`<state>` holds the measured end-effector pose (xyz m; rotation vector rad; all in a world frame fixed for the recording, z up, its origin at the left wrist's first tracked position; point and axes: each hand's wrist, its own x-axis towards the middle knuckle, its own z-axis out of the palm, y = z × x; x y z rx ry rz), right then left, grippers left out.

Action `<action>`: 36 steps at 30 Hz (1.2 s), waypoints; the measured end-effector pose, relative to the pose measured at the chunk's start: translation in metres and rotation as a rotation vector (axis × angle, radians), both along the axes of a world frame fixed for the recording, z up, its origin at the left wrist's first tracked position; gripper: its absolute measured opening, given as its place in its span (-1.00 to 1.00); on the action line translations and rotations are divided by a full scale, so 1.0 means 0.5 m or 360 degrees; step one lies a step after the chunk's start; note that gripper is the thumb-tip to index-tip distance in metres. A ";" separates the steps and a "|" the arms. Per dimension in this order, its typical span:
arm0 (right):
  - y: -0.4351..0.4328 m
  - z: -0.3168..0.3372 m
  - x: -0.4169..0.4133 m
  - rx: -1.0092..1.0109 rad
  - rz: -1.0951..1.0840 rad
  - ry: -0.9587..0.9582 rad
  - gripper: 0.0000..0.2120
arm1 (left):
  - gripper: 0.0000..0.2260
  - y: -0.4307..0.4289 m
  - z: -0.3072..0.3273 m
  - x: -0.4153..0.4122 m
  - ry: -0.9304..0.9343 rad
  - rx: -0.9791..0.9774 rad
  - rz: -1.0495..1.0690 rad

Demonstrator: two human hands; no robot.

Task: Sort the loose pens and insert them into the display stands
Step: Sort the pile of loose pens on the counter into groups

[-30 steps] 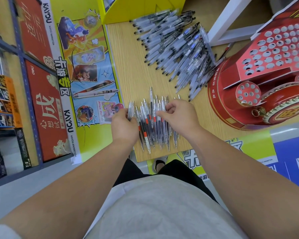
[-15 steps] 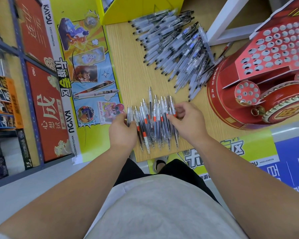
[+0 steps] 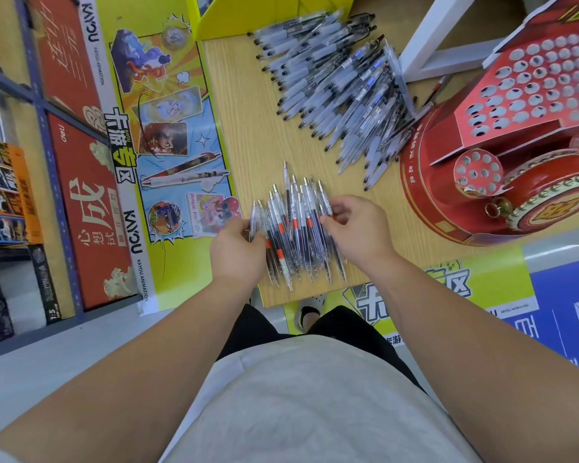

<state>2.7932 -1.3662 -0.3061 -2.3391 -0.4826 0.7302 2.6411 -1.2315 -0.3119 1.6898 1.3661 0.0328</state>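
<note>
Both hands are bracketing a row of clear plastic pens with orange bands (image 3: 295, 228) — left hand (image 3: 238, 252) curling fingers round its left edge, right hand (image 3: 358, 232) pinching pens at its right. The row is lying near the front edge of the light wooden tabletop (image 3: 248, 128), long axes running away from the person, clicker ends pointing far.

Light wood table (image 3: 248, 128), grey floor (image 3: 47, 362), blue-framed shelving (image 3: 45, 128) at left, white frame (image 3: 428, 31) behind
</note>
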 end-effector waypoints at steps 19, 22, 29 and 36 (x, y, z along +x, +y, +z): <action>-0.032 0.007 0.019 -0.0230 -0.0062 -0.0063 -0.71 | -0.83 0.030 0.000 -0.009 -0.0035 -0.0216 0.0013; -0.027 0.004 0.027 -0.0255 -0.0095 -0.0003 -0.75 | -0.85 0.031 0.003 -0.010 -0.0034 -0.0205 0.0000; -0.023 0.005 0.027 -0.0190 -0.0202 0.0093 -0.88 | -0.92 0.033 0.004 -0.010 -0.0069 -0.0219 0.0095; -0.006 0.025 0.012 0.0036 -0.0064 0.0296 -0.87 | -0.72 0.029 0.030 -0.012 -0.0132 -0.0274 0.0161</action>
